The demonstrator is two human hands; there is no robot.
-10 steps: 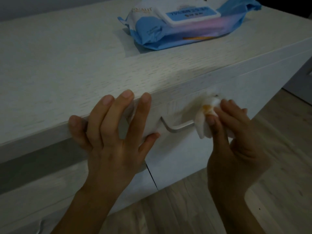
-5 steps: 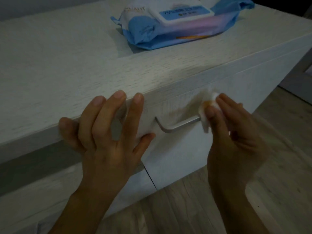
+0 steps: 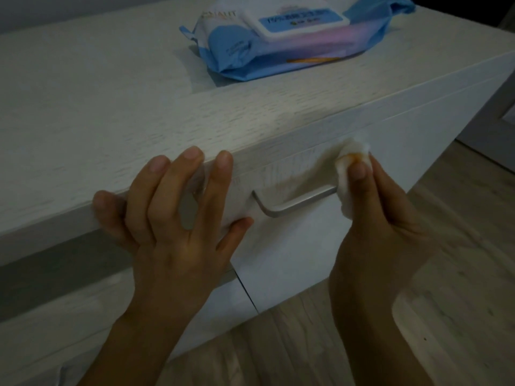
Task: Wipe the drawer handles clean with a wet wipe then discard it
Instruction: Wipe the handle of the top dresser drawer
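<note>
A white drawer front (image 3: 292, 254) carries a silver bar handle (image 3: 295, 204). My right hand (image 3: 381, 232) pinches a bunched white wet wipe (image 3: 349, 162), stained orange near its top, against the right end of the handle. That end of the handle is hidden behind the wipe. An orange-brown smear (image 3: 301, 176) marks the drawer face just above the handle. My left hand (image 3: 172, 218) lies with spread fingers over the front edge of the cabinet top, its thumb pressed on the drawer face left of the handle.
A blue and white pack of wet wipes (image 3: 295, 37) lies on the white wood-grain cabinet top (image 3: 97, 107). A second drawer (image 3: 69, 330) sits lower left, below a dark gap. Wooden floor (image 3: 459, 246) runs to the right and below.
My right hand has slid the wipe rightward along the handle to its right end, uncovering more of the bar. My left hand stays on the cabinet edge.
</note>
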